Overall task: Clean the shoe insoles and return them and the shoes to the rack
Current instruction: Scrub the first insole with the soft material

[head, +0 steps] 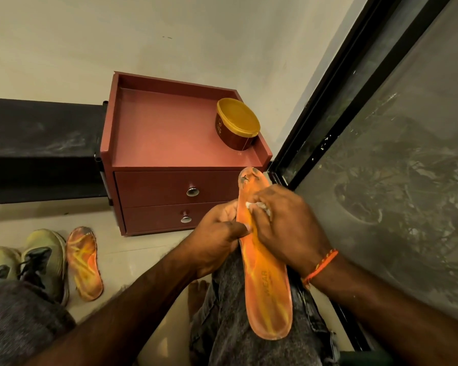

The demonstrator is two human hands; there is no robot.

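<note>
Floor-side, the insole (267, 281), running six to twelve, is gripped by the left hand (217, 241) and wiped by the right hand (283, 223), which is pinching a wipe (259, 207).

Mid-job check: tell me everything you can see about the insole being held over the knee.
The held insole is orange with yellow flame-like streaks and dark lettering near the heel; it looks like foam. It lies top side up along the person's jeans-clad thigh, heel toward the camera, toe pointing at the cabinet. The toe end shows grey grime and worn patches. The left hand pinches its left edge near the forefoot, while the right hand presses a white wipe onto its upper surface.
</note>
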